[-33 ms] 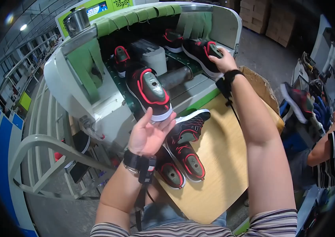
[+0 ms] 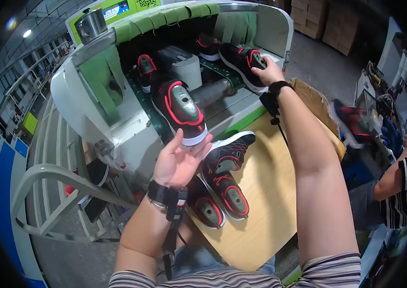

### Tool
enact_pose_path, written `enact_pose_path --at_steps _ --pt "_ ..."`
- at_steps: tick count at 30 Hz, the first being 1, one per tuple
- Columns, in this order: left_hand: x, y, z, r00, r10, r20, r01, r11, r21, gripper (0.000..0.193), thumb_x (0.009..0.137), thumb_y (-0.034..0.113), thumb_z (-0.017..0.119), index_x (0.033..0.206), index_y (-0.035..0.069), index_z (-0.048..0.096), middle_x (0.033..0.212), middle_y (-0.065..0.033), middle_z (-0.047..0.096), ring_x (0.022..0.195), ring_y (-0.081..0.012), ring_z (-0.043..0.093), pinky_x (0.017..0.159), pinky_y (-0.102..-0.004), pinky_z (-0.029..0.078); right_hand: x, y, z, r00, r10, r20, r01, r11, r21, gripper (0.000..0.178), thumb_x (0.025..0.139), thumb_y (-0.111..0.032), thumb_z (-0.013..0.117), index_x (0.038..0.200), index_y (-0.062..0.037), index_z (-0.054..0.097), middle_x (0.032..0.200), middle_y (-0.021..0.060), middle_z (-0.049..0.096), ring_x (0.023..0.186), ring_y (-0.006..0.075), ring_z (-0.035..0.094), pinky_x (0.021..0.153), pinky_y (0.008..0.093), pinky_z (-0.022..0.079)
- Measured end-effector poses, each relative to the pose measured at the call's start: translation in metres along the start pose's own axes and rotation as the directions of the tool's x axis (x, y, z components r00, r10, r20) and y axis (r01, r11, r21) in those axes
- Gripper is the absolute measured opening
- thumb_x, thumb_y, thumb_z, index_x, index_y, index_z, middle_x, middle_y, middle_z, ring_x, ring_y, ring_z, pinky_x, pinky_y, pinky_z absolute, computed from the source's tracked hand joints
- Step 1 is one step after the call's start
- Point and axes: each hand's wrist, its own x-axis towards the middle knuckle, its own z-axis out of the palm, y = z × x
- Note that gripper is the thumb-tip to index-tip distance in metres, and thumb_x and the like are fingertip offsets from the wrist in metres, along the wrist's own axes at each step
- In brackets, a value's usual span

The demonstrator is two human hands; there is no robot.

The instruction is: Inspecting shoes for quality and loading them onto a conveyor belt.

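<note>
A black sneaker with red trim, grey-green heel panel and white sole (image 2: 183,108) slants up at the left end of the machine opening. Under its heel is my left hand (image 2: 178,163), palm up, the fingers and thumb cupped around the white sole. My right hand (image 2: 269,75) grips a matching sneaker (image 2: 240,61) by the heel at the opening's right side. Two more sneakers (image 2: 207,211) (image 2: 234,197) stand on the wooden board (image 2: 266,206), heels toward me, and another (image 2: 230,152) lies on its side behind them.
Inside the white machine (image 2: 76,91), further sneakers (image 2: 146,67) (image 2: 208,45) sit on green perforated belts. A steel pot (image 2: 91,25) stands on top. A cardboard box (image 2: 311,98) is at the right. Beyond it a co-worker's arm (image 2: 393,180) shows beside a blurred shoe (image 2: 355,120).
My hands and the two sneakers they hold have barely shifted, slightly left and up. At the right, the co-worker's shoe has moved left and is blurred.
</note>
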Motion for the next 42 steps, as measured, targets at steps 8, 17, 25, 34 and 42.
enact_pose_path --at_steps 8,17,25,34,42 --pt "0.003 0.013 -0.013 0.999 0.05 -0.003 -0.05 0.993 -0.104 0.049 0.1 0.019 0.049 0.14 -0.006 0.039 0.144 -0.025 0.045 0.136 -0.0425 0.041 0.114 -0.0525 0.035 -0.037 0.019 0.016 0.955 0.001 -0.295 0.065 0.975 0.214 0.07 0.08 -0.025 0.078 0.14 -0.0083 0.045 0.13 0.0278 0.055 0.121 0.0383 0.055 0.104 0.041 0.042" --pt "-0.018 0.016 -0.028 0.999 -0.02 0.026 0.016 0.989 0.144 0.049 0.1 0.019 0.045 0.143 -0.003 0.038 0.152 -0.0257 0.034 0.142 -0.0388 0.033 0.117 -0.0519 0.028 -0.279 0.066 0.017 0.798 0.207 0.566 0.175 0.819 -0.546 0.086 0.089 -0.057 0.059 0.154 -0.0123 0.026 0.16 0.0176 0.022 0.148 0.0377 0.019 0.117 0.0599 0.013" --pt "-0.1 0.007 -0.038 0.983 -0.172 -0.067 0.18 0.813 0.555 0.06 0.1 0.019 0.047 0.153 0.001 0.023 0.154 -0.0234 0.033 0.134 -0.0349 0.047 0.108 -0.0448 0.041 -0.417 0.107 -0.041 0.976 0.049 0.213 -0.006 0.98 -0.2 0.088 0.086 -0.039 0.07 0.155 -0.0114 0.021 0.161 0.0161 0.019 0.149 0.0368 0.017 0.118 0.0562 0.016" --pt "-0.123 -0.051 -0.026 0.951 -0.308 -0.025 0.279 0.819 0.501 0.053 0.1 0.017 0.05 0.149 0.001 0.034 0.149 -0.0189 0.043 0.13 -0.0312 0.051 0.106 -0.0405 0.043 -0.378 0.032 -0.023 0.734 0.678 0.04 -0.611 0.634 0.474 0.112 0.08 -0.052 0.076 0.155 -0.0037 0.009 0.157 0.0278 0.015 0.146 0.0362 0.018 0.116 0.0491 0.021" --pt "-0.143 -0.065 -0.021 0.941 -0.338 0.035 0.249 0.756 0.605 0.055 0.102 0.025 0.05 0.151 0.005 0.032 0.149 -0.0145 0.043 0.132 -0.0259 0.049 0.107 -0.0388 0.04 -0.376 0.042 -0.041 0.793 0.609 -0.018 -0.268 0.376 0.887 0.068 0.079 0.004 0.059 0.14 -0.0016 0.031 0.115 0.0145 0.058 0.103 0.0226 0.061 0.09 0.0365 0.053"
